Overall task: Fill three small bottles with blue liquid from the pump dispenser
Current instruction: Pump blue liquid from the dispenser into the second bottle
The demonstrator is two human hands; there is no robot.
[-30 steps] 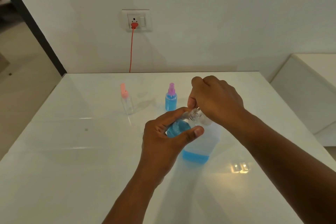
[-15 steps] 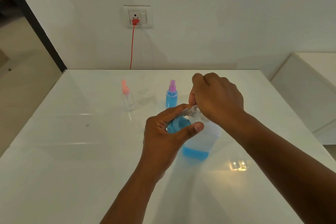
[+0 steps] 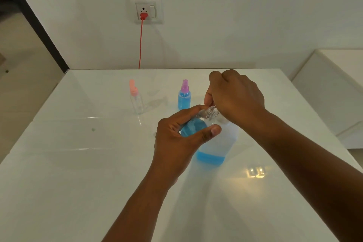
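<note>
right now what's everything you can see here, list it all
small bottle in hand: 1, clear with blue liquid, open neck, tilted, held against the dispenser's top
pump dispenser: 1, translucent white, low layer of blue liquid, centre of table
purple-capped spray bottle: 1, full of blue liquid, upright behind the hands
pink-capped bottle: 1, clear, looks empty, upright at far left
table: 1, glossy white
wall socket: 1, white, on the wall
plug and cord: 1, red, hanging down behind the table
cabinet: 1, white, far right
left hand: gripping the small bottle
right hand: closed over the dispenser's top
</note>
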